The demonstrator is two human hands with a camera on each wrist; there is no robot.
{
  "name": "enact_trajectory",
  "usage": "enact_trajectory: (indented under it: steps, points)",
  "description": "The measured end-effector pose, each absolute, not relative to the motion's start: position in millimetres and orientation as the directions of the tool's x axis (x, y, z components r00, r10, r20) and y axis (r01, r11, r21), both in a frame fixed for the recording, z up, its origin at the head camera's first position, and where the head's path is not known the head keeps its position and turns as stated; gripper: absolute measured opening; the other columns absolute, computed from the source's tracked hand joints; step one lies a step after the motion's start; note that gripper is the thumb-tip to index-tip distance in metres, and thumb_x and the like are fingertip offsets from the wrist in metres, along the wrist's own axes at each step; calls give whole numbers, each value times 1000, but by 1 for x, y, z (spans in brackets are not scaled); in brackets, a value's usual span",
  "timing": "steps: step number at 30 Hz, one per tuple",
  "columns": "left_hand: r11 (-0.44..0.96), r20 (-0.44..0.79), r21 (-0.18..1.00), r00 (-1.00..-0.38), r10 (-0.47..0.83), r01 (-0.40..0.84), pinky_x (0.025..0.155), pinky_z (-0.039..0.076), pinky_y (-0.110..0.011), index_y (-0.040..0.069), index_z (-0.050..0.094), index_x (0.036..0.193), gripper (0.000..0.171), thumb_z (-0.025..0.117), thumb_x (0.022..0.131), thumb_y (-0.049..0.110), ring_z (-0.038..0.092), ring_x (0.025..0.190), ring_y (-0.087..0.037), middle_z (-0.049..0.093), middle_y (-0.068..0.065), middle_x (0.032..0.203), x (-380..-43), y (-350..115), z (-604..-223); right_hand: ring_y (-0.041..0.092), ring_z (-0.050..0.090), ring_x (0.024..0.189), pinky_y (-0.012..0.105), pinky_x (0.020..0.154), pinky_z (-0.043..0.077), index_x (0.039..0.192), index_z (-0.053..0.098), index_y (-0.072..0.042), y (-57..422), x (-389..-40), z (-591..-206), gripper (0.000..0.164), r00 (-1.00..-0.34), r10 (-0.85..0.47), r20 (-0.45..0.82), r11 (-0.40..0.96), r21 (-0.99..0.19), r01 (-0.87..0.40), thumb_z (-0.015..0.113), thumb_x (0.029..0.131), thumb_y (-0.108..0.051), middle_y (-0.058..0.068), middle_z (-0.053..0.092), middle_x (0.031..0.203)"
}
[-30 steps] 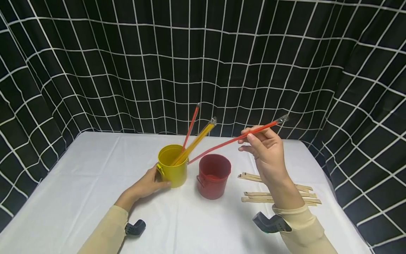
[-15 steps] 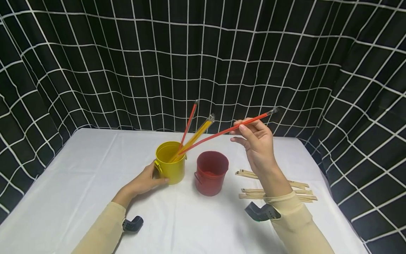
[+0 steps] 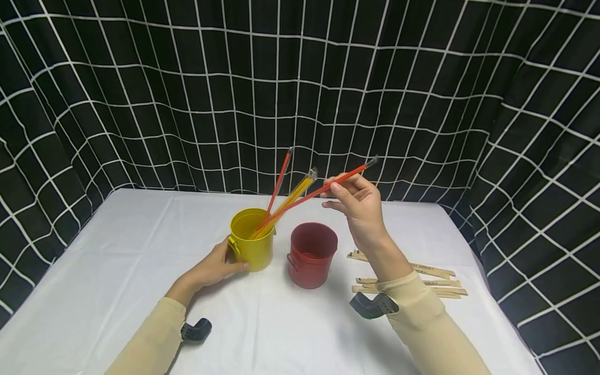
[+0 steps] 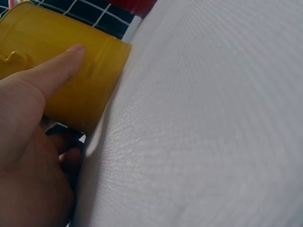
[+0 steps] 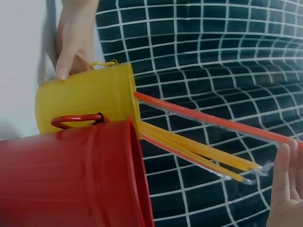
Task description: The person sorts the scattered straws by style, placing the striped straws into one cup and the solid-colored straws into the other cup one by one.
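Observation:
My left hand (image 3: 215, 268) holds the small yellow bucket (image 3: 258, 255) low on its side. The thumb lies along its wall in the left wrist view; the other fingers are partly hidden behind it. Between thumb and fingertips my right hand (image 3: 363, 205) pinches a long red straw (image 3: 309, 196) in a clear wrapper. The straw slants down to the left, its lower end inside the yellow bucket's mouth. Yellow straws (image 5: 203, 151) and another red straw (image 3: 279, 179) lean out of that same bucket.
A red bucket (image 3: 311, 273) stands upright just right of the yellow one, below my right hand. Several thin beige paper-wrapped sticks (image 3: 431, 270) lie on the white cloth (image 3: 281, 333) under my right forearm. A black curtain with white grid lines (image 3: 262, 94) hangs behind.
My right hand has moved left with the red straw, and the straw's lower end has passed from beside the yellow bucket into its mouth. The left hand has kept its hold on the bucket.

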State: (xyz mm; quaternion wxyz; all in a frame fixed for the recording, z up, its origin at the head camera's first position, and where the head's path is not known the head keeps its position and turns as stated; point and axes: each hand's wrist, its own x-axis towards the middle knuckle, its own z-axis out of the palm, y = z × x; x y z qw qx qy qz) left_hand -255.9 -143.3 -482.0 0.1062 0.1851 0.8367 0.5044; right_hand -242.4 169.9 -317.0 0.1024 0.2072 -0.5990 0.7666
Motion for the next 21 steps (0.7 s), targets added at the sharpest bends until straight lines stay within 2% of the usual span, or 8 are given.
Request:
enact_trajectory:
  steps: [13,21]
  points:
    - [434,2,879,-914,407,195,129,8,-58,12,20,161,92,76,90,29,12,159,-35,23,-12,169,-257,-143,-482,11,73,80,29,75,65,100,67,-13,150,-250,-323,13,-922,-138,362,-205,-921,-331,60,98,-2,-3,77,93]
    - [432,4,881,-915,402,194,129,7,-59,9,21,160,91,75,90,28,13,158,-37,23,-15,169,-254,-143,-479,9,73,81,28,77,65,105,65,-10,143,-257,-331,10,-948,-194,253,-134,-964,-229,62,97,-5,-6,76,92]
